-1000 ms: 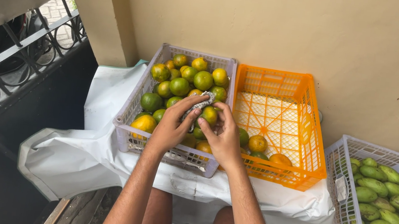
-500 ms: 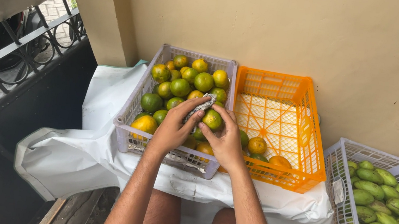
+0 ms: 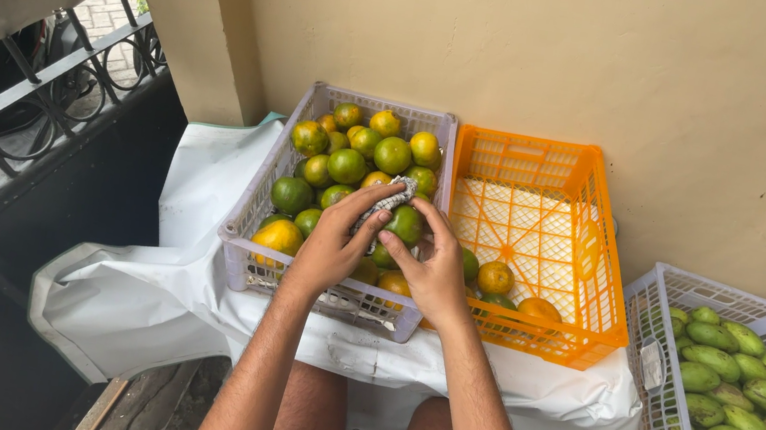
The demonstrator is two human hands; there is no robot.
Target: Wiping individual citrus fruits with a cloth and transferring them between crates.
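in the middle of the frame both hands meet over the near right corner of a pale grey crate (image 3: 245, 225) heaped with green and yellow oranges (image 3: 347, 166). the left hand (image 3: 330, 246) pinches a small patterned cloth (image 3: 389, 196) between thumb and fingers and presses it against a green orange (image 3: 405, 222). the right hand (image 3: 435, 271) is curled around that same orange from the right side, fingers over its top and thumb underneath, holding it just above the pile. the cloth lies against the upper left of the fruit, touching it.

just right of the grey crate, touching it side to side, stands an orange crate (image 3: 593, 297). it is mostly bare at the back, with a few oranges (image 3: 495, 277) lying along its near edge. both crates rest on a white sheet (image 3: 208, 169) that drapes down toward the bottom of the frame, over the person's knees.

at the lower right of the frame, apart from the sheet, is a white basket (image 3: 651, 387) full of green mangoes (image 3: 730, 398). a dark iron railing (image 3: 23, 121) runs along the left side of the frame, and a beige wall (image 3: 627, 70) fills the top behind the crates.
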